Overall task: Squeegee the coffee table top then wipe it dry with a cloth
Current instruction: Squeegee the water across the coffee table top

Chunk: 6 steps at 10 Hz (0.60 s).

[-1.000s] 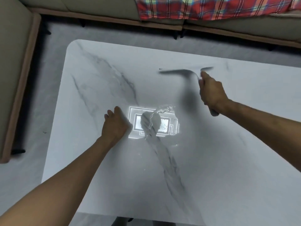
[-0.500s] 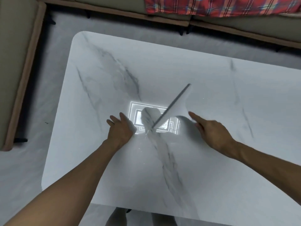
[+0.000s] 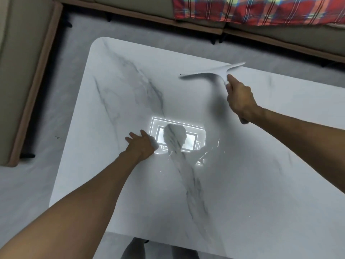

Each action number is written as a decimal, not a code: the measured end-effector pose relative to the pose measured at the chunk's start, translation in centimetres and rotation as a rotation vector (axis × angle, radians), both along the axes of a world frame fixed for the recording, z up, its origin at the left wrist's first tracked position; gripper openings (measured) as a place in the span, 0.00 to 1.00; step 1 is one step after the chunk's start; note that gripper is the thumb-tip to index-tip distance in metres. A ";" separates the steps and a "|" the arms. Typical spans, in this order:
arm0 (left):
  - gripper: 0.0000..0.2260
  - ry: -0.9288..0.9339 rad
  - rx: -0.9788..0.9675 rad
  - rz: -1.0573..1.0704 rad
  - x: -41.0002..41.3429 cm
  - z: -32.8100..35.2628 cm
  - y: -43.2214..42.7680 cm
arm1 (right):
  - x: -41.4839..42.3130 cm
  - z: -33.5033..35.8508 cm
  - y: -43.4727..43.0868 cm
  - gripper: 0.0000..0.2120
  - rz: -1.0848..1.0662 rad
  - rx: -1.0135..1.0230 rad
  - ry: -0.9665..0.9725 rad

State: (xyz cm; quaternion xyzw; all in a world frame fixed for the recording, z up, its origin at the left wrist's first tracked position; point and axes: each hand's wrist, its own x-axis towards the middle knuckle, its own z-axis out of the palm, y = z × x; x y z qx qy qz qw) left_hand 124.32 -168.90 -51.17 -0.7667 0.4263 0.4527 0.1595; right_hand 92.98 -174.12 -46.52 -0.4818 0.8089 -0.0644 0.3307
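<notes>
Right hand (image 3: 239, 99) fisted round the handle of a white squeegee (image 3: 212, 72), blade toward far side of the marble surface (image 3: 115, 90), whether it touches can't tell. Left hand (image 3: 141, 146) flat w/ fingers spread, pressing on surface near centre, just beside a bright light reflection (image 3: 194, 139) & wet streaks. Plaid blanket (image 3: 261, 10) on sofa beyond.
</notes>
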 end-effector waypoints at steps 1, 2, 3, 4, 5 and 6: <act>0.10 -0.119 0.063 -0.658 0.3 -0.8 0.8 | 4.9 -2.1 -3.3 0.11 -0.081 -0.009 -0.010; 0.14 -0.040 0.018 -0.475 0.1 -0.2 0.7 | 7.8 -3.0 -1.3 0.18 0.003 -0.039 -0.031; 0.29 -0.042 -0.153 -0.323 0.6 0.2 1.0 | 10.2 -3.2 5.7 0.21 0.258 -0.020 -0.019; 0.30 0.028 -0.183 -0.375 1.4 -0.2 1.9 | 9.8 -3.1 11.0 0.21 0.369 -0.008 -0.010; 0.29 0.088 -0.315 -0.362 4.3 0.2 4.9 | 7.0 -2.3 18.2 0.21 0.463 0.079 0.045; 0.27 0.176 -0.363 -0.351 6.2 0.3 7.5 | 4.5 -1.5 22.3 0.21 0.491 0.127 0.106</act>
